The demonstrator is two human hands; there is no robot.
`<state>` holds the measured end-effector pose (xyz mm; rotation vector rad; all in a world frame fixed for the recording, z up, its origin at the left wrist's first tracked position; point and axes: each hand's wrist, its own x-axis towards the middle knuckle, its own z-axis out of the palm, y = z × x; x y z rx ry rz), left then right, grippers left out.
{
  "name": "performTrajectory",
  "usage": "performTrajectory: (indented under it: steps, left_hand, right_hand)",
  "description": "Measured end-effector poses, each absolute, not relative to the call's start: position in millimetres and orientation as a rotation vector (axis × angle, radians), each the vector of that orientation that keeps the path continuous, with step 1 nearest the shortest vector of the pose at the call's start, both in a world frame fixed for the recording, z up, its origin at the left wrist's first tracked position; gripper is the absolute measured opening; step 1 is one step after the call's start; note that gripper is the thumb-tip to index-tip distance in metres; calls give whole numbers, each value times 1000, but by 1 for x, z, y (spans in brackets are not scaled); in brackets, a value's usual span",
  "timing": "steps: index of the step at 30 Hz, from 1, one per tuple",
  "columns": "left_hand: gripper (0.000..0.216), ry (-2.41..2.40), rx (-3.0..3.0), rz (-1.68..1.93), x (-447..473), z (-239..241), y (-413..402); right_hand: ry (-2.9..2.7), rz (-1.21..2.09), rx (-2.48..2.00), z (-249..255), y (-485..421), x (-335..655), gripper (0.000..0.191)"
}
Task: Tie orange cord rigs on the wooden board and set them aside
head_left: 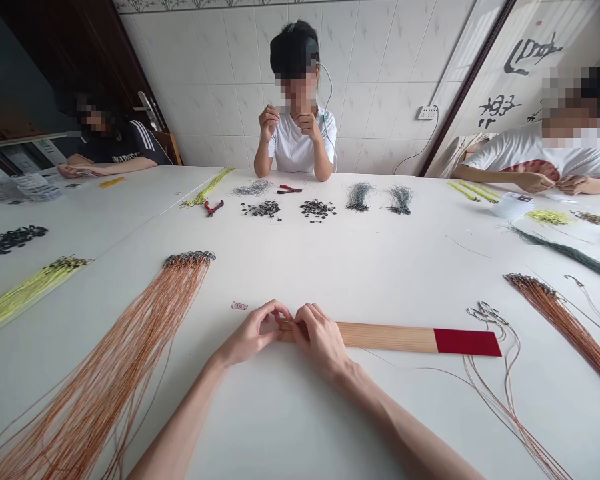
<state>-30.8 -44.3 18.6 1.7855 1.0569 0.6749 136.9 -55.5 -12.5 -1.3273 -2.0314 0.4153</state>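
A flat wooden strip (390, 337) with a dark red end (467, 343) lies across the table in front of me. My left hand (257, 331) is at the strip's left end, thumb and fingers curled into a pinch. Over the wood just beside it, my right hand (323, 337) has its fingers bent and pressed together, close to the left fingertips. What the fingertips pinch is too small and partly covered to make out. Past the red end lie several large fish hooks (487, 312) tied to brownish lines (513, 407).
Bundles of orange-brown hooked lines lie at left (145, 333) and right (565, 327). A small printed paper (239, 306) is near my left hand. Farther back are red-handled pliers (213, 209), black small parts (318, 210) and yellow lines (25, 293). Three people sit around the table.
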Motion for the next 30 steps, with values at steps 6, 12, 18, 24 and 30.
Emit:
performTrajectory:
  steps: [6,12,18,24,30]
  left_hand:
    - [18,1034,1773,686,-30,20,-45]
    - [18,1033,1760,705,-29,20,-45]
    - [18,1039,1763,703,-28,23,-46]
    - [21,1052,1773,687,-28,22,-45]
    - [21,1065,1760,683,-28,22,-46]
  right_hand:
    - [-2040,415,-1335,-11,-56,137,14]
    - [-2033,427,-1340,-10,-57,137,15]
    - [-2028,427,-1346,-11,-56,137,15]
    - [-2042,426,-1347,-9,-57,137,14]
    - [-2042,425,-1347,-9,-57,137,14]
